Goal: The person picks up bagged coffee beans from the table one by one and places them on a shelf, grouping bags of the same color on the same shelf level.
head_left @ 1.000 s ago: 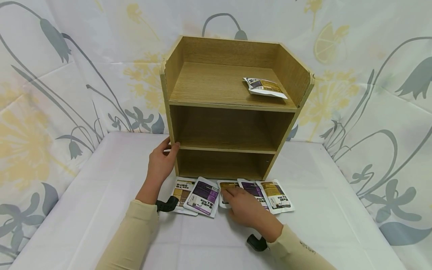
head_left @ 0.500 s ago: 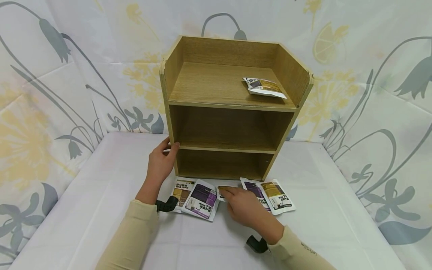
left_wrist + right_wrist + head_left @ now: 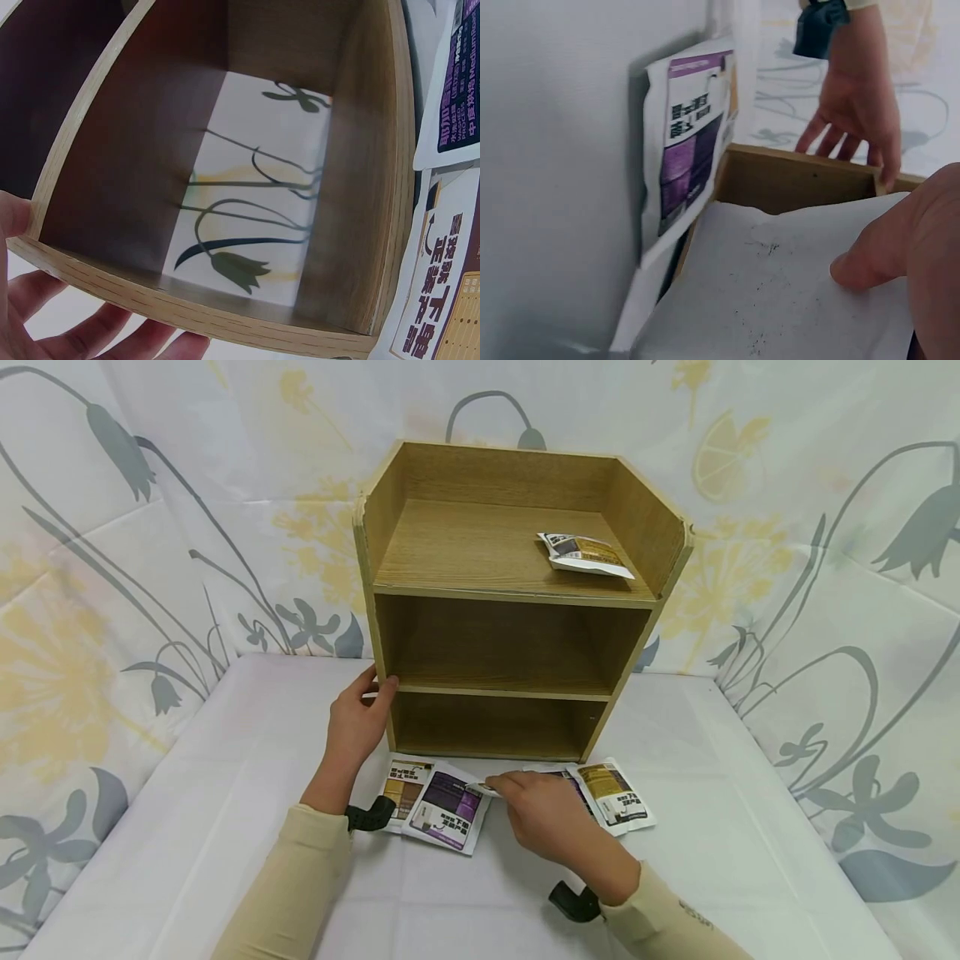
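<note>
A wooden shelf unit (image 3: 487, 597) with several levels stands upright on the white table. My left hand (image 3: 356, 723) grips its left side panel, thumb on the front edge by the middle board and fingers along the outside, as the left wrist view also shows. My right hand (image 3: 551, 817) pinches a flat packaging pouch (image 3: 757, 289) between thumb and fingers. This pouch is raised on edge, its white back towards the right wrist camera; in the head view the hand hides most of it. Left of it a purple-labelled pouch (image 3: 448, 807) overlaps a brown-labelled pouch (image 3: 406, 781).
Right of my right hand lie a gold-labelled pouch (image 3: 613, 793) and a partly covered purple one (image 3: 579, 783). Another gold-labelled pouch (image 3: 587, 554) rests on the unit's top level. A flower-printed cloth (image 3: 187, 468) hangs behind and at both sides.
My right hand has pinched the middle pouch and tipped it up off the table. The purple-labelled pouch beside it has shifted slightly towards me. My left hand stays on the side panel.
</note>
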`<action>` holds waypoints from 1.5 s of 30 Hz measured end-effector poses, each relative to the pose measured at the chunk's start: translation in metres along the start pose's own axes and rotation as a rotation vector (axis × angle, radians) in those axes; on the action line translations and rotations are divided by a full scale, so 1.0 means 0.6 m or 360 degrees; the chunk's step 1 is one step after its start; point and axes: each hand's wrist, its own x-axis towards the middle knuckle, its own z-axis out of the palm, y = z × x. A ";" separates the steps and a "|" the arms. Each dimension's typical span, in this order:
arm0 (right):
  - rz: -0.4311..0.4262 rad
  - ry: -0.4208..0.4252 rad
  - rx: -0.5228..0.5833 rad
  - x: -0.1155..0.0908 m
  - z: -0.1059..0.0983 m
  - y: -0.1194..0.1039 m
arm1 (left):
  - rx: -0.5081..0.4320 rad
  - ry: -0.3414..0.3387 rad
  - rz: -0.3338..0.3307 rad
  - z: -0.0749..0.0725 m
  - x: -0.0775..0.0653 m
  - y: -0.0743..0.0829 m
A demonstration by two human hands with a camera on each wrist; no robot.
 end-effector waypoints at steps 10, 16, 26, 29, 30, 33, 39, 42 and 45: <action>-0.0015 0.0136 0.0071 0.007 -0.022 0.005 | 0.0007 0.0005 0.0017 0.000 -0.001 -0.001; -0.0037 0.0196 0.0062 0.013 -0.037 0.007 | 0.0005 0.0008 0.0009 0.000 0.000 -0.002; -0.0060 0.0269 0.0095 0.019 -0.054 0.010 | 0.0001 0.0010 0.0014 0.001 -0.001 -0.003; -0.0057 0.0290 0.0105 0.019 -0.058 0.011 | 0.0002 0.0010 0.0017 0.001 -0.001 -0.003; -0.0057 0.0296 0.0113 0.019 -0.060 0.011 | 0.0003 0.0010 0.0018 0.001 -0.001 -0.004; -0.0060 0.0323 0.0131 0.020 -0.065 0.012 | 0.0006 0.0008 0.0016 0.001 -0.001 -0.004; -0.0082 0.0386 0.0148 0.023 -0.075 0.012 | 0.0008 0.0008 0.0008 0.000 -0.002 -0.004; -0.0084 0.0412 0.0154 0.025 -0.079 0.011 | 0.0010 0.0010 0.0009 0.000 -0.003 -0.004; -0.0101 0.0472 0.0168 0.028 -0.083 0.013 | 0.0007 0.0009 0.0015 0.001 -0.003 -0.004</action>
